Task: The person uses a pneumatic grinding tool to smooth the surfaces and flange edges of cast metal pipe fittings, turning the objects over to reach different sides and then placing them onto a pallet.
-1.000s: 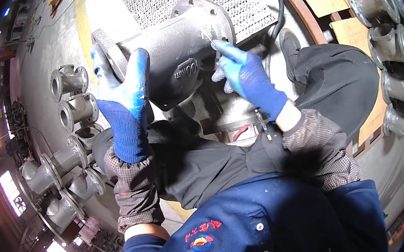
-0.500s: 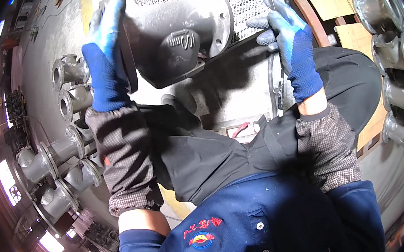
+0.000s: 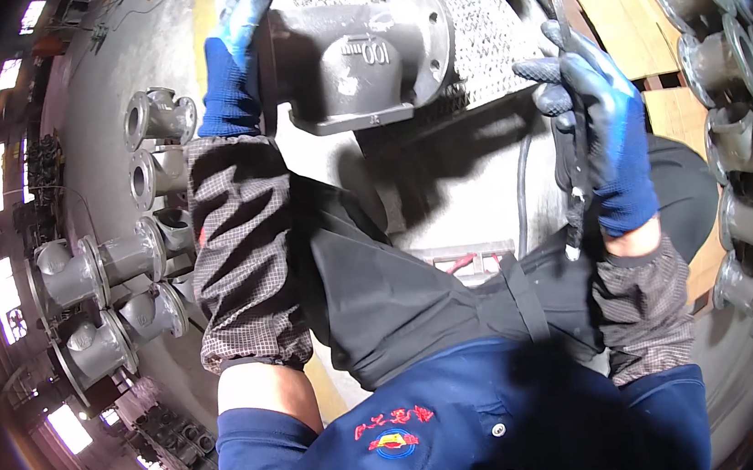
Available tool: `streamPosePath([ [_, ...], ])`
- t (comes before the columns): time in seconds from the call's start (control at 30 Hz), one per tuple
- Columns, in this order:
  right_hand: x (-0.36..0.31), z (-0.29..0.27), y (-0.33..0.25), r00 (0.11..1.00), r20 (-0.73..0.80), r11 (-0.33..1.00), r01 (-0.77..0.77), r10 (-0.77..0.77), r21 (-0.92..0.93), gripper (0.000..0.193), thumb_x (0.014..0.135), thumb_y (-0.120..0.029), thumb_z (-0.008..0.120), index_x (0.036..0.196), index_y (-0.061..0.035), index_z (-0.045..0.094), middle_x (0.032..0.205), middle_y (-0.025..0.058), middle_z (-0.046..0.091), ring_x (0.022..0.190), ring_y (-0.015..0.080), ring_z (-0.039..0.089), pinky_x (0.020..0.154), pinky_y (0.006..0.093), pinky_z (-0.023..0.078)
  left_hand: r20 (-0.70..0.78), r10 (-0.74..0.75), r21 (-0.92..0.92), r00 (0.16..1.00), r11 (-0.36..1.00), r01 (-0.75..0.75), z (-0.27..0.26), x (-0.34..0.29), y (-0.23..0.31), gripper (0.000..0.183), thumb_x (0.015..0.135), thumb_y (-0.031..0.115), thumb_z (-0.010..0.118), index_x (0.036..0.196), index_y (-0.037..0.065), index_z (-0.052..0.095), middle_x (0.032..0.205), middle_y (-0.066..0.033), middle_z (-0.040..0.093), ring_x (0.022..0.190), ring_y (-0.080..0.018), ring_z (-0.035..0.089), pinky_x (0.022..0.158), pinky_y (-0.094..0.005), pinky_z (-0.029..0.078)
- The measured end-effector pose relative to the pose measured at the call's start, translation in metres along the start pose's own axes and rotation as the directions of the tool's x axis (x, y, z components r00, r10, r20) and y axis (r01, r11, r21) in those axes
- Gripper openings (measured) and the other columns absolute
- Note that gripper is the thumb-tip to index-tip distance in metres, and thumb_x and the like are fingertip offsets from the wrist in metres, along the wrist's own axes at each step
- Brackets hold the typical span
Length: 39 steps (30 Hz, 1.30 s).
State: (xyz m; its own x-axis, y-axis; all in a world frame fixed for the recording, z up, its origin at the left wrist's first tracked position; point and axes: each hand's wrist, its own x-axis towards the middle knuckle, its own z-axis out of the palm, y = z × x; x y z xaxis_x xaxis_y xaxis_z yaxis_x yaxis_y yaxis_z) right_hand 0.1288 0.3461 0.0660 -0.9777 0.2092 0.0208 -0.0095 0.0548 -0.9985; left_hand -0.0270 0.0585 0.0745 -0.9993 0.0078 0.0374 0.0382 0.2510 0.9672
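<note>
Head | left hand [image 3: 234,43]: I'm gripping the grey pipe fitting [image 3: 332,74] by its end flange [image 3: 269,81], likely steadying it over the textured plate [image 3: 495,48] | right hand [image 3: 606,101]: I'm holding a slim tool [image 3: 580,154], fingers closed, apparently for clearance from the fitting

Flanged pipe tee [image 3: 317,62]: dark grey, pale patch on near side.
Left glove [image 3: 232,67] and right glove [image 3: 607,114] deep blue, paling to light blue; slim hand tool [image 3: 578,205] blackish, white near end; sleeve covers [image 3: 245,249] dark with pale grid check; shirt [image 3: 327,460] navy, red embroidery [image 3: 396,420].
</note>
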Motion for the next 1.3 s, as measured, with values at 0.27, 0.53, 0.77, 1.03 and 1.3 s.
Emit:
streamPosePath([
  [0.27,0.049,-0.011,-0.031,0.972,0.235,1.0,-0.008,0.002,0.027,0.039,0.093,-0.017,0.042,0.126,0.0028,0.046,0.099,0.0134,0.065,0.078,0.009,0.06,0.063,0.018,0.045,-0.086,-0.22,-0.169,0.972,0.964,0.204,-0.006,0.001,-0.002,0.054,0.077,0.046,0.066,0.111,0.005,0.057,0.094,-0.0079,0.058,0.085,-0.017,0.055,0.075,-0.0277,0.045],
  [0.53,0.057,0.018,-0.006,0.977,0.194,0.995,-0.096,0.087,0.036,0.029,0.092,-0.016,0.043,0.112,-0.0025,0.059,0.088,0.0041,0.064,0.062,0.0019,0.056,0.046,0.0137,0.032,-0.076,-0.205,-0.072,0.976,0.977,0.2,-0.004,-0.011,0.006,0.058,0.073,0.036,0.073,0.114,-0.001,0.053,0.098,-0.0094,0.058,0.086,-0.0165,0.054,0.072,-0.0261,0.045],
  [0.77,0.067,0.018,-0.002,0.984,0.161,0.994,-0.057,0.071,-0.091,0.031,0.093,-0.02,0.041,0.114,-0.0061,0.058,0.089,0.0045,0.066,0.057,0.0009,0.048,0.045,0.0133,0.027,0.061,0.044,0.464,0.997,0.883,-0.067,0.017,-0.02,0.014,0.081,0.072,0.033,0.063,0.138,-0.001,0.029,0.125,-0.0256,0.047,0.114,-0.0311,0.049,0.095,-0.0325,0.04],
  [1.03,0.081,0.016,0.012,0.966,0.084,0.961,-0.252,0.243,0.112,0.041,0.096,-0.036,0.037,0.106,-0.0017,0.056,0.091,0.0081,0.066,0.061,0.0041,0.054,0.044,0.0127,0.03,0.349,0.317,0.68,0.882,0.562,-0.471,0.031,-0.03,0.015,0.065,0.068,0.003,0.058,0.13,0.017,0.046,0.097,-0.0173,0.063,0.087,-0.0344,0.061,0.076,-0.0397,0.05],
  [1.3,0.091,0.021,0.026,0.963,0.033,0.95,-0.27,0.268,0.159,0.036,0.095,-0.031,0.04,0.103,-0.0005,0.057,0.084,0.0074,0.065,0.064,0.0099,0.062,0.044,0.016,0.037,0.519,0.609,0.519,0.6,0.333,-0.787,0.021,-0.017,0.006,0.046,0.072,0.016,0.065,0.117,0.013,0.056,0.1,-0.0101,0.064,0.096,-0.0285,0.06,0.083,-0.0369,0.049],
])
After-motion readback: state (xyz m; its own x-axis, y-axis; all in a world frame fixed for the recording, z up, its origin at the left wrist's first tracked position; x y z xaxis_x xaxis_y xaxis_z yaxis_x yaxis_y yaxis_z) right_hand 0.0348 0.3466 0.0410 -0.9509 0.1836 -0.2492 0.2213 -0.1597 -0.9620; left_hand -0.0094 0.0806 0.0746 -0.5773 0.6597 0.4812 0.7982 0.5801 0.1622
